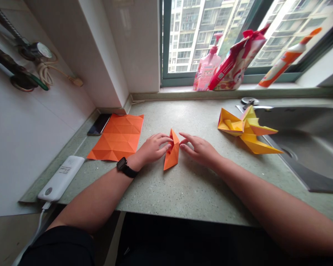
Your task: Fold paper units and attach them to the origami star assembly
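A small folded piece of orange paper (175,152), pointed at both ends, stands on the counter in front of me. My left hand (154,148) has its thumb and fingers closed on the left side of the paper, with the fingertips partly hidden in the fold. At the paper's right edge, my right hand (196,147) has its fingers apart and holds nothing. Left of my left hand lies a larger orange sheet (120,137) with a grid of creases. A yellow folded-paper piece (249,133) with several points rests by the sink.
A phone (99,124) lies beside the creased sheet, and a white power bank (62,177) with a cable sits at the counter's left edge. The steel sink (310,129) is on the right. A pink pump bottle (207,70) and other packages stand on the windowsill.
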Available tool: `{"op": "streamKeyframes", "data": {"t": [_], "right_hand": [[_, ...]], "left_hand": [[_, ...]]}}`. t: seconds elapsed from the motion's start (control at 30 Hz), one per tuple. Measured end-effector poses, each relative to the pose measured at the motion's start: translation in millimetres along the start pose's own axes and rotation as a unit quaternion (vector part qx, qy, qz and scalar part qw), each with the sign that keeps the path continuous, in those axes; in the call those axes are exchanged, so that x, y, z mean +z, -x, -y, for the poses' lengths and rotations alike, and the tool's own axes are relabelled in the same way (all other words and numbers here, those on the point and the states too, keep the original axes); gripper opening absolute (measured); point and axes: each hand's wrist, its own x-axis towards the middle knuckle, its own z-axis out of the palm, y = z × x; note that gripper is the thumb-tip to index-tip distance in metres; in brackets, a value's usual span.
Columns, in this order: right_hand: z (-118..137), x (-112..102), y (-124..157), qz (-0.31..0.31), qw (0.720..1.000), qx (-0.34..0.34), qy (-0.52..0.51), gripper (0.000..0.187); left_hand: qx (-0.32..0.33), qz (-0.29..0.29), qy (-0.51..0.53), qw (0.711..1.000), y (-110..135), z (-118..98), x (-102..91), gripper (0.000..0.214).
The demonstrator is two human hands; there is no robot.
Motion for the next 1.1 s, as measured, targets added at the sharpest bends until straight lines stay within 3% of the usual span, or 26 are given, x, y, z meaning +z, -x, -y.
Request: {"op": "streamKeyframes", "data": {"t": [0.3,0.5,0.67,0.93,1.1], "right_hand": [[11,-2,2,0.015,0.997,0.017,-0.076,0.059],[4,-2,-1,-0.035,0.996,-0.024,-0.075,0.030],[-3,-2,-1,-0.019,0.998,-0.047,-0.037,0.012],[-4,-3,-1,0.036,0.999,-0.004,-0.021,0.019],[-3,-5,-3,0.056,0.998,-0.003,-0.021,0.023]], "left_hand": [[0.059,0.011,0.036,0.998,3,-17,-2.8,0.038],[0.030,-0.010,-0.011,0.999,5,-10,-7.3,0.021],[0.074,0.018,-0.068,0.995,6,1,-9.3,0.021],[0.110,0.075,-0.126,0.983,8,7,-9.5,0.034],[0.105,0.059,-0.139,0.983,10,6,-9.6,0.029]]}}
